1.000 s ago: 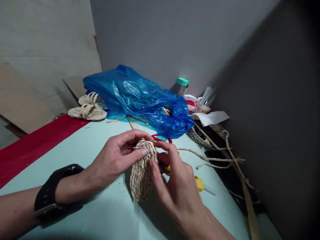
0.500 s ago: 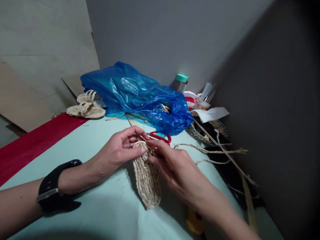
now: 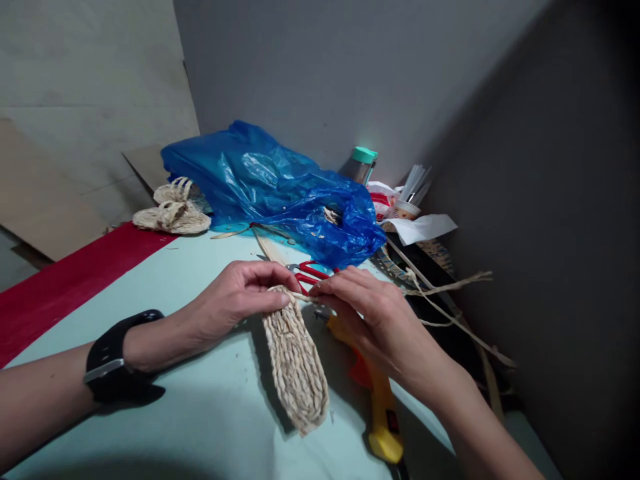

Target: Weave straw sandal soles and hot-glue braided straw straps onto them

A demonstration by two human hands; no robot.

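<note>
L hand (image 3: 243, 293) pinches top of straw sole (image 3: 297, 367), thumb in front; sole slants down from those fingers. Cord (image 3: 306, 298) spans to R hand (image 3: 375, 313), fingertips closed on it. Prob. best: cord lightly taut, L grip firm w/o crushing weave. Glue gun (image 3: 382, 407) below R fingers, partly covered; L fingertips' exact hold hidden, can't tell.

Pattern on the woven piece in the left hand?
The woven piece has braided rows running lengthwise; shows best in the head view.
</note>
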